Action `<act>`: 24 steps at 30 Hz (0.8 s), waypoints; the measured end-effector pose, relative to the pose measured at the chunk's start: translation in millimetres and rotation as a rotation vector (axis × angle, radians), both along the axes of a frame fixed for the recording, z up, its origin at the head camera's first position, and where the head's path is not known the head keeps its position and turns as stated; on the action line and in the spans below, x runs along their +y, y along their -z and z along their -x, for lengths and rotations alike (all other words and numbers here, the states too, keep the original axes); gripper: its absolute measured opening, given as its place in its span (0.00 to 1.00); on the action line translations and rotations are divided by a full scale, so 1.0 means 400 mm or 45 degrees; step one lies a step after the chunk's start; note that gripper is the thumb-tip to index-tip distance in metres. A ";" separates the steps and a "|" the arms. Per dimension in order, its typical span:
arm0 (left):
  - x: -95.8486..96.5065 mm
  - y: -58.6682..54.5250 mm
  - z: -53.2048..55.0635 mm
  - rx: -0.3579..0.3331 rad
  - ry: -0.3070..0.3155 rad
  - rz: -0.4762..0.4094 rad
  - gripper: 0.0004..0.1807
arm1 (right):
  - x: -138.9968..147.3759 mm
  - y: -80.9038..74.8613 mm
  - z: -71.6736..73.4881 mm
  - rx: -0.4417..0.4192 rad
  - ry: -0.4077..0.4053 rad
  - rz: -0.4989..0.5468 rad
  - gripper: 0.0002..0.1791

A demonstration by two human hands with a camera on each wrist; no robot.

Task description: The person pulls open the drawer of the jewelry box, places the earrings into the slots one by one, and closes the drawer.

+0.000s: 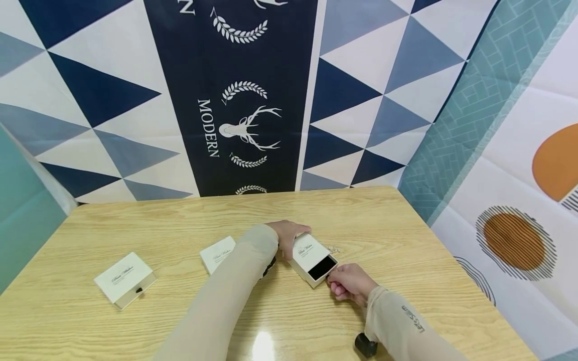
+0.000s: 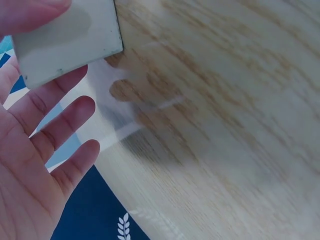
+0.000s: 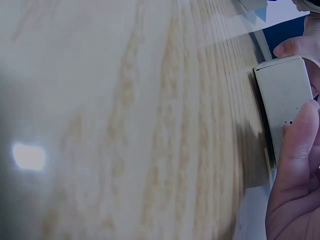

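A small white drawer box [image 1: 309, 250] with printed lettering stands partly slid out on the table, its drawer showing a black lining [image 1: 322, 267]. My left hand [image 1: 287, 236] grips the outer sleeve at the far left end; in the left wrist view the thumb [image 2: 35, 12] lies across one face of the box [image 2: 75, 45]. At the drawer's near end, my right hand [image 1: 352, 283] has curled fingers that pinch at the front, where the pull tab is mostly hidden. The right wrist view shows the box side [image 3: 284, 90] beside the right thumb [image 3: 300, 135].
A small silvery piece, like a chain [image 1: 334, 249], lies just right of the box. Another white box [image 1: 217, 253] is partly behind my left sleeve. A third box [image 1: 125, 278] with a dark tab lies further left. Patterned cloth [image 1: 352, 100] hangs behind the table [image 1: 180, 225].
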State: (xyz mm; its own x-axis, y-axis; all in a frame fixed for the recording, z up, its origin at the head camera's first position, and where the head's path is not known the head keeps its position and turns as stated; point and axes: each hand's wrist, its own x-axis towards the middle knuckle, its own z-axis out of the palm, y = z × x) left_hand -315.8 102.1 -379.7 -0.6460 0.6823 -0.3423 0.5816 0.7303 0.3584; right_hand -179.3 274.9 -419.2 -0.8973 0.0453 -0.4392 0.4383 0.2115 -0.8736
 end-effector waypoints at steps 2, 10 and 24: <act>0.001 -0.002 -0.001 0.005 0.000 0.006 0.40 | 0.001 0.000 -0.003 0.002 -0.006 0.002 0.07; 0.005 0.004 -0.009 -0.027 -0.067 -0.010 0.45 | 0.009 0.002 -0.016 -0.003 -0.021 0.006 0.07; 0.007 0.013 0.002 -0.012 -0.064 0.012 0.46 | 0.022 0.002 -0.027 0.007 -0.093 0.019 0.07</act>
State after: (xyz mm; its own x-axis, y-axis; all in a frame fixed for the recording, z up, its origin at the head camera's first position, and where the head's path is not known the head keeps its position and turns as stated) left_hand -316.5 104.7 -385.1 -0.6757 0.6460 -0.3550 0.5408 0.7617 0.3568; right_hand -168.6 283.7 -419.8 -0.9002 -0.0267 -0.4346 0.4176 0.2295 -0.8792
